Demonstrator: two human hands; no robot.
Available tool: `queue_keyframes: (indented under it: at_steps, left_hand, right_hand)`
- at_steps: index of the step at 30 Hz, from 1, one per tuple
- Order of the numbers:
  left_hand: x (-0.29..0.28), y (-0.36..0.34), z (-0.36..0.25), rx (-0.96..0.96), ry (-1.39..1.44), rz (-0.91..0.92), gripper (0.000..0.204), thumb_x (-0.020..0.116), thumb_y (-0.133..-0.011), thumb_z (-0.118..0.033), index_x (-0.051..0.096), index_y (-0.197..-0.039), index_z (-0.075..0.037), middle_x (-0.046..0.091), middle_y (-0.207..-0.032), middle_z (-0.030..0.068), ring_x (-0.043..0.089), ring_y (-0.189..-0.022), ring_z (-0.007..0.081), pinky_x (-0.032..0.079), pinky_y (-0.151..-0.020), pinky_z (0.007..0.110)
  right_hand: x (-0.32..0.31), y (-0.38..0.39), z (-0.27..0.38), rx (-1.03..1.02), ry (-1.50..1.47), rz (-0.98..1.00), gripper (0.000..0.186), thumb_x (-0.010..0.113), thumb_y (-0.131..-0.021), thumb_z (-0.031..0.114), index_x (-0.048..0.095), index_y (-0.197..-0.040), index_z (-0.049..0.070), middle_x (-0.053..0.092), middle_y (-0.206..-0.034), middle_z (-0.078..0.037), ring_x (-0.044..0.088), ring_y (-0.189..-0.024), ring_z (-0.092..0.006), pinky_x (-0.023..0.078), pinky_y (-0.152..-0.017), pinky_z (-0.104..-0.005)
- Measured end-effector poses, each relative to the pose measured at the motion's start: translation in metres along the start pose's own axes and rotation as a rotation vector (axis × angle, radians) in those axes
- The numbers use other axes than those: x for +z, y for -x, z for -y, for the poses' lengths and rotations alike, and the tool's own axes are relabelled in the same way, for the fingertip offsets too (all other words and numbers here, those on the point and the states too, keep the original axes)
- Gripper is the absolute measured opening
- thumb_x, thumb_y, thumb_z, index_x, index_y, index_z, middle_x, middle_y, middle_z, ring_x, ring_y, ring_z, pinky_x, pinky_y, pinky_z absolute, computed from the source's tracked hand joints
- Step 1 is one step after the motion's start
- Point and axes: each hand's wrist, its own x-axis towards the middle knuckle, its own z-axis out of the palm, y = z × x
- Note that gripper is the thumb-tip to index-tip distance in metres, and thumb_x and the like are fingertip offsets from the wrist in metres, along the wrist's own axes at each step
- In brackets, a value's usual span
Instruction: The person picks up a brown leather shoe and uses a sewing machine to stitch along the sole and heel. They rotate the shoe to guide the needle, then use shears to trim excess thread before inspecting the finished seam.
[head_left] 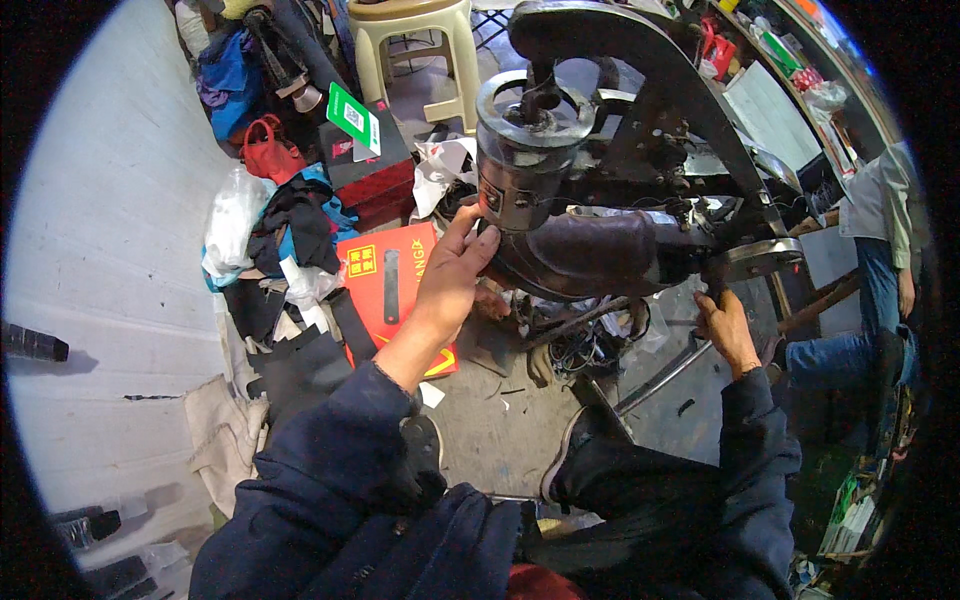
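Observation:
A black cast-metal sewing machine [650, 70] with a cylindrical head [522, 165] fills the upper middle. A dark brown leather piece, apparently footwear [585, 255], lies sideways under that head. My left hand [455, 280] grips its left end, thumb and fingertips just below the cylinder. My right hand [728, 325] is curled below a round metal wheel [750, 260] at the machine's right; what its fingertips hold is hidden.
A red box [370, 260], black scraps [285, 370] and bagged cloth [235, 220] lie left, beside a pale wall [120, 210]. A cream stool [455, 60] stands behind. Another person [870, 290] in jeans is at the right. My feet flank the machine's base.

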Motion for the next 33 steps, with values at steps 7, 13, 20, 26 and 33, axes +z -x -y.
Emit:
queue_keyframes:
  at_steps: [7,13,20,26,33]
  left_hand:
    - [0.000,0.002,-0.003,-0.013,0.008,-0.008,0.035,0.053,-0.110,-0.027,0.050,-0.143,-0.019,0.066,-0.116,0.0049,0.069,-0.083,0.0169,0.060,-0.051,0.033]
    - [-0.004,-0.001,-0.001,-0.048,-0.011,0.006,0.038,0.050,-0.110,-0.021,0.048,-0.147,-0.014,0.063,-0.135,0.0078,0.073,-0.098,0.0239,0.065,-0.057,0.039]
    - [0.002,0.002,-0.005,-0.033,0.030,-0.021,0.032,0.055,-0.108,-0.028,0.054,-0.140,-0.023,0.069,-0.104,0.0012,0.069,-0.074,0.0150,0.057,-0.049,0.031]
    - [0.002,0.002,-0.005,-0.041,0.034,-0.026,0.032,0.057,-0.108,-0.030,0.054,-0.140,-0.024,0.069,-0.105,0.0009,0.069,-0.074,0.0147,0.058,-0.049,0.031]
    - [0.001,0.002,-0.007,-0.060,0.025,-0.011,0.041,0.053,-0.109,-0.023,0.047,-0.148,-0.014,0.065,-0.134,0.0067,0.074,-0.092,0.0252,0.064,-0.053,0.039]
  right_hand:
    - [0.002,0.031,0.058,-0.027,-0.074,0.069,0.031,0.067,-0.100,0.026,0.061,-0.106,-0.004,0.066,-0.080,-0.012,0.062,-0.063,-0.0187,0.050,-0.059,-0.0345]
    - [-0.028,0.032,0.072,-0.388,0.011,-0.187,0.025,0.066,-0.102,0.023,0.062,-0.110,0.000,0.063,-0.081,-0.003,0.059,-0.066,-0.0105,0.049,-0.059,-0.0274]
    - [-0.109,-0.002,0.029,-0.321,0.036,-0.498,0.032,0.066,-0.103,0.025,0.061,-0.118,-0.003,0.069,-0.102,-0.011,0.061,-0.088,-0.0210,0.050,-0.080,-0.0324]
    - [-0.097,-0.036,-0.037,-0.192,0.245,-0.440,0.048,0.065,-0.102,0.024,0.056,-0.138,-0.006,0.067,-0.128,-0.027,0.066,-0.116,-0.0396,0.050,-0.099,-0.0420]
    - [-0.006,0.003,0.009,0.014,-0.123,0.064,0.028,0.068,-0.100,0.024,0.062,-0.108,-0.002,0.065,-0.080,-0.009,0.064,-0.066,-0.0195,0.051,-0.059,-0.0336]
